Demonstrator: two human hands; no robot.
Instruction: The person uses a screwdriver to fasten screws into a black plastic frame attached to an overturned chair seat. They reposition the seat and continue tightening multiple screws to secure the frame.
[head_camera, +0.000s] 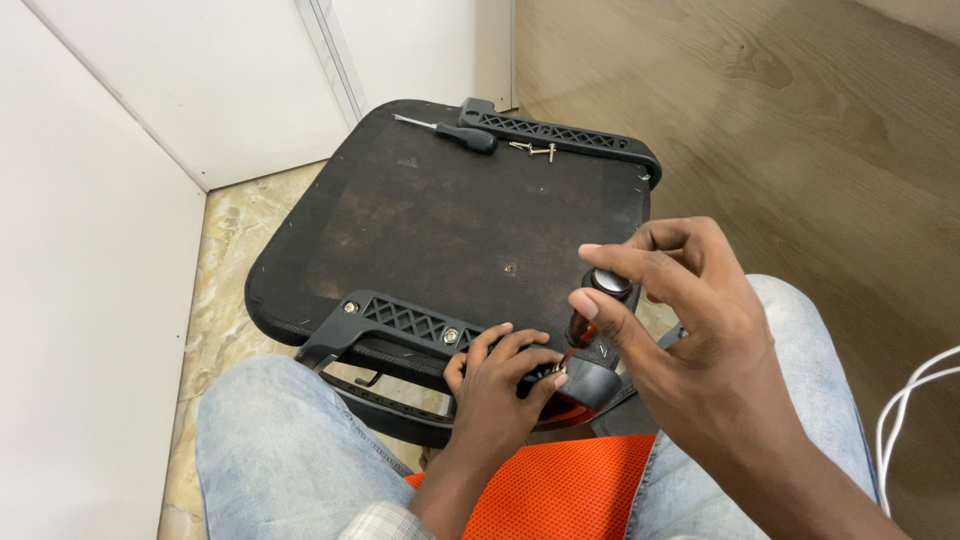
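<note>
Right hand (700, 330) pinching red-handled screwdriver (592, 310) upright by its top. Left hand (500, 385) curled over near black armrest bracket (400, 325), steadying screwdriver tip. Beyond, upturned seat base (450, 220). Farthest: second screwdriver (455, 133), loose screws (533, 150), other armrest bracket (560, 135).

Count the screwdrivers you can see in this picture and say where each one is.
2. One red-handled screwdriver stands upright in the right hand, beside the left hand. One black screwdriver lies at the far edge of the black seat base. Others may be hidden.
</note>
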